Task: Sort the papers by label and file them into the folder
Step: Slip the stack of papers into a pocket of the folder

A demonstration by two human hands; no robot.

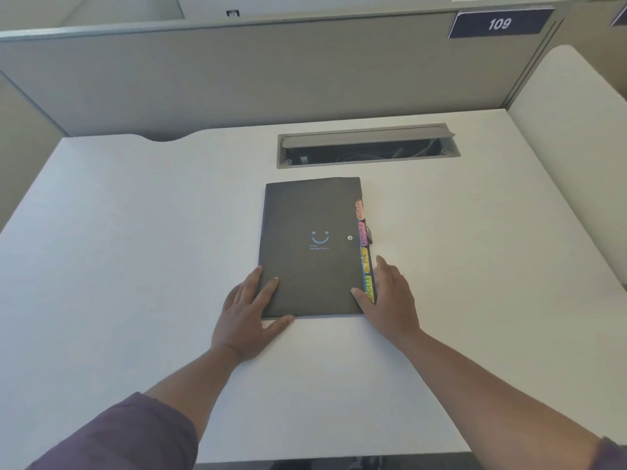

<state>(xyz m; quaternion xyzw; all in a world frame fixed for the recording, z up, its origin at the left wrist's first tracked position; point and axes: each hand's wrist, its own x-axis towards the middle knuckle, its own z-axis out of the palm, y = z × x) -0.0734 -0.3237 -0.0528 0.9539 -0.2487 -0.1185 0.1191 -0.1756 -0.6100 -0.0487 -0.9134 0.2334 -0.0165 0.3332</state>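
Note:
A closed black folder [310, 232] with a blue smiley on its cover lies flat in the middle of the white desk [135, 249]. Several coloured, hand-lettered tabs [365, 256] stick out along its right edge. My left hand [247, 310] lies flat at the folder's near left corner, fingers on the cover and thumb along the near edge. My right hand [390, 300] rests flat against the near right edge beside the lower tabs, thumb on the cover. No loose papers are in view.
An open grey cable tray [368, 145] is set into the desk behind the folder. Grey partition walls [237, 72] enclose the desk at the back and sides, with a "109" sign [498, 24] at upper right.

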